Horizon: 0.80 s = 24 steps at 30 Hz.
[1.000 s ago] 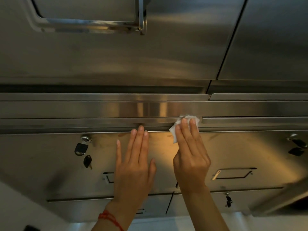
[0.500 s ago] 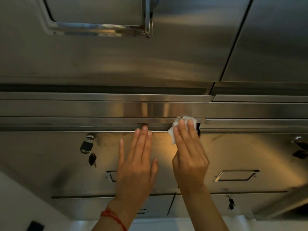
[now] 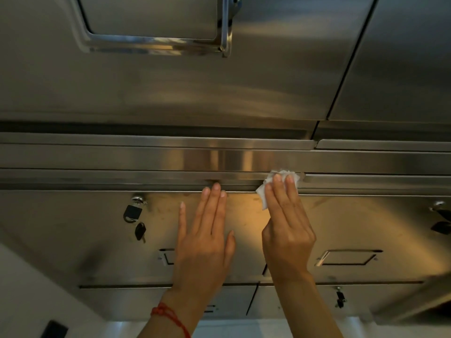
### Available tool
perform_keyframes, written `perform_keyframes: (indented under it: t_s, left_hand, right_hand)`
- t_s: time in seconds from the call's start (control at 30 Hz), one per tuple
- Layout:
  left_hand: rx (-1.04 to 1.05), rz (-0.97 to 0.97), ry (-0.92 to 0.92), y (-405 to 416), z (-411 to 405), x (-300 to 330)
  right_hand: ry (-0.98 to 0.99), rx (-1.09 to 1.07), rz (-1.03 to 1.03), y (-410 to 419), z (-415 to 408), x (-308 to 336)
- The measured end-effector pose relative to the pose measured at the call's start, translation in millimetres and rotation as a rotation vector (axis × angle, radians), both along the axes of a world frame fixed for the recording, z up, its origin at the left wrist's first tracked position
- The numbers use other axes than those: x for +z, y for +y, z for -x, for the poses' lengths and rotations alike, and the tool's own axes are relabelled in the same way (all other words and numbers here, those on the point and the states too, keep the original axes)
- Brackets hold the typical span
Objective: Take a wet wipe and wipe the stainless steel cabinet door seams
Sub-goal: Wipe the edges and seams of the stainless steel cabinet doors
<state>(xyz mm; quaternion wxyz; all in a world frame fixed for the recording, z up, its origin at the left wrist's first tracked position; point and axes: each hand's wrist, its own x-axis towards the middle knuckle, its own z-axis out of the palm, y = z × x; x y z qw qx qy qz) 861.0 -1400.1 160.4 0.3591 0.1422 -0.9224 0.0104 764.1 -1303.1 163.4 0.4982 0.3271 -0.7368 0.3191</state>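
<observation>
A crumpled white wet wipe (image 3: 261,192) is pressed by the straight fingers of my right hand (image 3: 288,230) against the horizontal seam (image 3: 122,182) along the top edge of the lower stainless steel cabinet door (image 3: 85,230). The wipe sits just left of the gap (image 3: 305,177) where two doors meet. My left hand (image 3: 205,240) lies flat on the same door beside it. Its fingers are straight and the fingertips touch the seam. A red string is tied round the left wrist.
A lock with black keys (image 3: 133,212) hangs at the door's upper left, another lock (image 3: 439,206) at far right. A recessed pull (image 3: 349,257) lies right of my right hand. Above is an upper door with a large framed handle (image 3: 156,42).
Almost nothing: the view drifts slightly. Both hands stay where they were, and the wipe remains at the same spot on the seam.
</observation>
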Motion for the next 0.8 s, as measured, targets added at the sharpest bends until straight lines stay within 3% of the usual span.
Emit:
perform_keyframes:
  t_s: [0.57,0.8]
  left_hand:
    - [-0.006,0.056,-0.014,-26,-20,5]
    - [-0.028,0.067,-0.021,-32,-23,5]
  right_hand:
    - [0.037,0.118,-0.066,-38,-27,4]
    - [0.027,0.020,-0.025,-25,-18,3]
